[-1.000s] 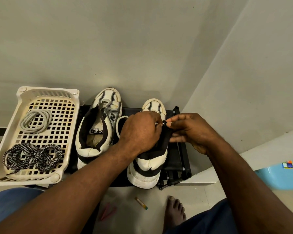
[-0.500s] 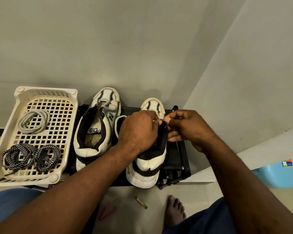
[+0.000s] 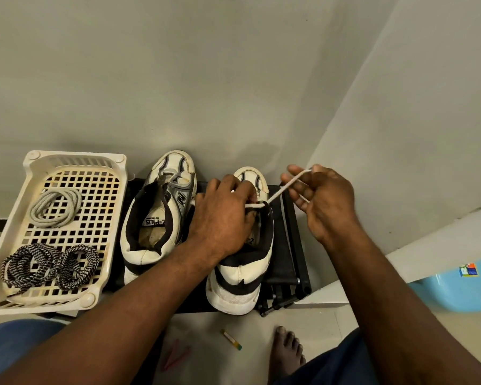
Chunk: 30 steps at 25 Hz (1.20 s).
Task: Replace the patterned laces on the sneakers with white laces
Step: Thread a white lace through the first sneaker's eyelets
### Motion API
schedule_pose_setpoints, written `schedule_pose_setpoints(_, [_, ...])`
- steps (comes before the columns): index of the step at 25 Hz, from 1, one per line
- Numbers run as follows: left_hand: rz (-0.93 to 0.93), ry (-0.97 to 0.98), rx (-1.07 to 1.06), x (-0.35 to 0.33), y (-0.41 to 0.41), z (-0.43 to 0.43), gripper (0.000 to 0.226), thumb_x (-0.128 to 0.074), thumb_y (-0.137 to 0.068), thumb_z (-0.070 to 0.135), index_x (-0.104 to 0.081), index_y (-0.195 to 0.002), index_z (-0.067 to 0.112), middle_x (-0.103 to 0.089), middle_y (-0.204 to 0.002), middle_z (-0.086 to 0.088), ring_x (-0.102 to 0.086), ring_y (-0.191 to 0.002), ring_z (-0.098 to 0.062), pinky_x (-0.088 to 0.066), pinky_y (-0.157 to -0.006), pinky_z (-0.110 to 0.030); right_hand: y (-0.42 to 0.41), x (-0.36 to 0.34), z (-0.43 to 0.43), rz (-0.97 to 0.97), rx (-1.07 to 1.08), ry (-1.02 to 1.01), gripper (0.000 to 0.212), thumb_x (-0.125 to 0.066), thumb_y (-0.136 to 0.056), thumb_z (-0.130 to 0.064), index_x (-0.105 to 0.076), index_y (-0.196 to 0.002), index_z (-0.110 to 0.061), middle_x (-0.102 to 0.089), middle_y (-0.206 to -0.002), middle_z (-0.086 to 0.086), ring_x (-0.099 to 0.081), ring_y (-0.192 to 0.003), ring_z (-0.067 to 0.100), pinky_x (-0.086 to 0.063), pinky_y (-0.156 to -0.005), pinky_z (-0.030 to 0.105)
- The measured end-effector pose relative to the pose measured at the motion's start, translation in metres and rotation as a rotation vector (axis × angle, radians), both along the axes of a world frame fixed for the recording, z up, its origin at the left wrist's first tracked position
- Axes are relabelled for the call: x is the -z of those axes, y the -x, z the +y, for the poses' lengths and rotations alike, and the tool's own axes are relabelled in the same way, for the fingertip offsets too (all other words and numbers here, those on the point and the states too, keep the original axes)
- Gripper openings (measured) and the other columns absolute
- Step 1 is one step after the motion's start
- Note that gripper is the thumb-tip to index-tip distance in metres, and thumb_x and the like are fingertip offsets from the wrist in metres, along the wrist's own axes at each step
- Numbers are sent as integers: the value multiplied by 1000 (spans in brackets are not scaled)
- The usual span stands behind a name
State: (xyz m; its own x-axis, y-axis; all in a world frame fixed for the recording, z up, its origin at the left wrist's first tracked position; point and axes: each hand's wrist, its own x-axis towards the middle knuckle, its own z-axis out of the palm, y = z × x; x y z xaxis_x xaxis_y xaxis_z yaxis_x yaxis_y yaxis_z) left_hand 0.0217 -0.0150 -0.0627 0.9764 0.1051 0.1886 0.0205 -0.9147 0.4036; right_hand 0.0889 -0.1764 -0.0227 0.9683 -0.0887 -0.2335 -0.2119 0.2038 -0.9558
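Observation:
Two white and black sneakers stand side by side on a low black rack (image 3: 292, 245). The left sneaker (image 3: 156, 218) has no lace. My left hand (image 3: 222, 215) grips the front of the right sneaker (image 3: 242, 273) and covers its eyelets. My right hand (image 3: 320, 201) pinches a white lace (image 3: 286, 187) and holds it taut up and to the right of the sneaker. In the cream basket (image 3: 75, 162) on the left lie a coiled white lace (image 3: 56, 208) and two coiled black-and-white patterned laces (image 3: 49, 265).
The rack stands in a corner between two grey walls. A pale blue tub (image 3: 461, 287) sits at the right edge. On the floor below the rack are my bare foot (image 3: 288, 351), a small tube (image 3: 231, 339) and a pink object (image 3: 177, 354).
My right hand has moved up and to the right, drawing the white lace out of the right sneaker. The left hand stays on the sneaker.

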Motion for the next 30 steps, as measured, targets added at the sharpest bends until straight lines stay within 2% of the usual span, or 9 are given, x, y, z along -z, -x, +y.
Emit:
schedule_pose_setpoints(2, [3, 6, -35, -1, 1, 3, 43, -72, -89, 42, -55, -127, 32, -50, -135, 1, -45, -125, -25, -47, -99, -49, -3, -5, -8, 8, 1, -79, 18, -46, -105, -8, -57, -95, -17, -64, -72, -2, -64, -64, 17, -51, -67, 33])
schedule_pose_setpoints(5, [21, -28, -99, -1, 1, 6, 60, -70, -87, 53, -47, -139, 31, -47, -140, -1, -44, -128, -26, -46, -100, -49, 0, 6, -7, -136, -274, 771, 14, -53, -103, -21, -65, -97, -21, -63, -83, -7, -59, -75, 13, -46, -68, 32])
schedule_pose_setpoints(8, [22, -57, -159, -1, 1, 9, 65, -68, -86, 58, -45, -140, 30, -48, -139, -3, -45, -127, -28, -47, -98, -48, 7, 10, -4, -143, -616, 1103, 31, -54, -106, -40, -68, -89, -20, -66, -87, -2, -60, -81, 17, -44, -70, 32])
schedule_pose_setpoints(12, [27, -14, -176, 5, 2, 11, 65, -69, -86, 55, -44, -139, 27, -50, -137, -5, -48, -124, -29, -50, -98, -48, 10, -3, -13, -147, -664, 764, 34, -55, -107, -32, -70, -80, -17, -66, -82, 3, -57, -81, 22, -44, -81, 37])
schedule_pose_setpoints(17, [-1, -2, -176, 6, 1, 11, 73, -69, -85, 59, -42, -144, 25, -51, -139, -7, -50, -125, -30, -49, -99, -48, 13, -31, -30, -172, -542, -547, 26, -47, -104, -23, -60, -83, -15, -71, -97, 8, -71, -90, 28, -55, -92, 45])
schedule_pose_setpoints(20, [18, 18, -180, 7, 1, 11, 66, -66, -85, 58, -45, -138, 24, -59, -129, -6, -58, -116, -30, -52, -94, -50, 10, -18, -25, -145, -441, 146, 14, -65, -95, -22, -57, -93, -11, -62, -73, 4, -52, -52, 15, -52, -58, 34])
schedule_pose_setpoints(24, [35, -7, -158, 5, 1, 11, 46, -63, -87, 52, -56, -122, 25, -69, -112, 0, -66, -103, -27, -51, -91, -45, 9, 8, -14, -139, -660, 1020, 20, -63, -103, -39, -69, -95, -21, -67, -83, -5, -61, -74, 12, -53, -72, 35])
schedule_pose_setpoints(27, [23, -30, -155, 5, 0, 11, 43, -61, -88, 54, -62, -120, 26, -71, -110, 3, -67, -102, -24, -49, -91, -43, 9, 5, -13, -209, -727, 1008, 26, -59, -105, -29, -73, -88, -15, -64, -84, -3, -58, -74, 11, -45, -73, 31])
schedule_pose_setpoints(30, [20, -57, -161, 5, 0, 12, 41, -59, -90, 58, -66, -117, 27, -71, -107, 5, -67, -100, -22, -47, -92, -43, 13, -13, -16, -326, -626, 158, 25, -57, -102, -19, -70, -83, -9, -71, -112, 12, -68, -109, 27, -54, -95, 39])
